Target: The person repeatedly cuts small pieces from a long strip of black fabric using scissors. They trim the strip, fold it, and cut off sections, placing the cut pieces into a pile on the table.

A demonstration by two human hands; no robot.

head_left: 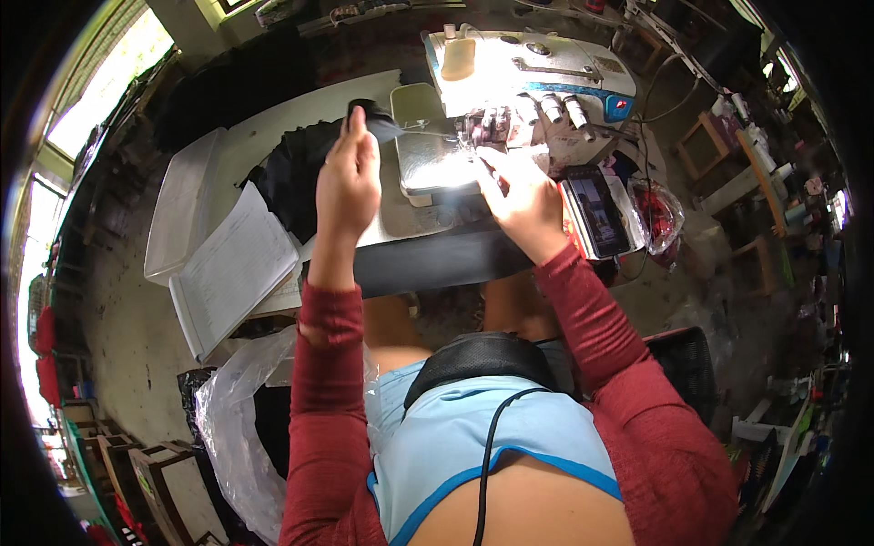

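Left hand (pixel 349 177) pinches black fabric (pixel 296 177) left of the sewing machine (pixel 528 77); right hand (pixel 521 196), fingers extended, nearer its needle

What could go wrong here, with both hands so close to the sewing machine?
The right hand rests close to the needle area of the sewing machine; fingers might get caught. The left hand lifts black fabric, which may snag or feed unevenly. The phone near the table edge might slip off.
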